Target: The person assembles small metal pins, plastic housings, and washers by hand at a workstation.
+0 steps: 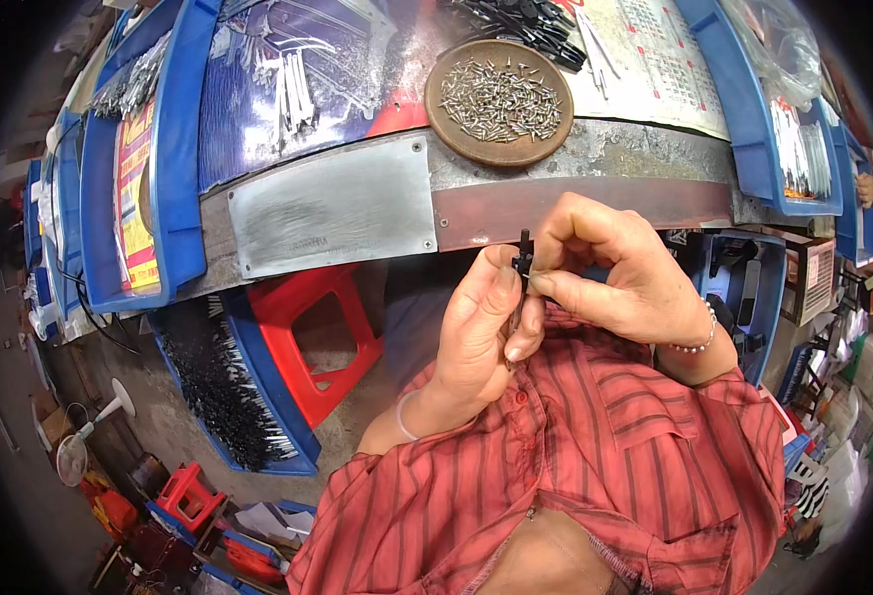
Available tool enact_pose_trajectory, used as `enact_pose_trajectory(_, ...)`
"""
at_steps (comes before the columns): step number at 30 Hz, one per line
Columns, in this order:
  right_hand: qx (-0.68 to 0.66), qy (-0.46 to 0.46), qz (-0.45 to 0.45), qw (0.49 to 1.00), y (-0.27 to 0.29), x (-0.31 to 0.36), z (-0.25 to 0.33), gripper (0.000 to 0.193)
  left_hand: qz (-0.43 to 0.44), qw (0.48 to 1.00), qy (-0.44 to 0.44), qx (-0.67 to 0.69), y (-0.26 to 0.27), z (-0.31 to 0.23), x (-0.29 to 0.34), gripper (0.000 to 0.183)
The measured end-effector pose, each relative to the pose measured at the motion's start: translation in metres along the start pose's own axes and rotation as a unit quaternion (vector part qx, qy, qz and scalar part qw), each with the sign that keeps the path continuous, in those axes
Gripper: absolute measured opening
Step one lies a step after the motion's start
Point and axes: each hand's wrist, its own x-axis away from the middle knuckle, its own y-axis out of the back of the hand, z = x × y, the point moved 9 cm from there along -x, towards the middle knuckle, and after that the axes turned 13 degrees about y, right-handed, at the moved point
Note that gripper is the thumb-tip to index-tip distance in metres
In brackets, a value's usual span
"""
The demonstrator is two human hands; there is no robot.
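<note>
Close in front of my chest, just short of the table's front edge, my two hands meet. My left hand (488, 315) is closed around a small black part (524, 254) with a short stem sticking up and a thin metal piece below it. My right hand (623, 268) pinches thumb and finger together against the same part; whether a tiny piece sits between those fingertips is hidden. Beyond the hands on the table stands a round brown dish (501, 149) heaped with small metal screws (501, 99).
Black parts (531, 30) lie behind the dish, with thin metal strips (293, 94) to the left. Blue bins (181, 198) flank the table. Below it at left are a red stool (319, 372) and a bin of black-ended rods (220, 387). At far right, another person's hand (868, 188) shows.
</note>
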Motion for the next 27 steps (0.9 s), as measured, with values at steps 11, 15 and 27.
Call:
enact_pose_trajectory(11, -0.075, -0.017, 0.001, 0.997, -0.007, -0.004, -0.005, 0.014, 0.004, 0.999, -0.044, -0.020, 0.001, -0.008, 0.004, 0.024)
enact_pose_trajectory(15, -0.046, -0.040, 0.016, 0.998, -0.007, -0.003, -0.009, 0.015, -0.027, 0.997, -0.049, -0.057, 0.005, -0.009, 0.003, 0.026)
enact_pose_trajectory(27, 0.007, 0.068, 0.036, 0.997, -0.017, -0.005, -0.018, 0.015, 0.094, 0.988, 0.079, 0.096, -0.004, 0.009, 0.004, 0.030)
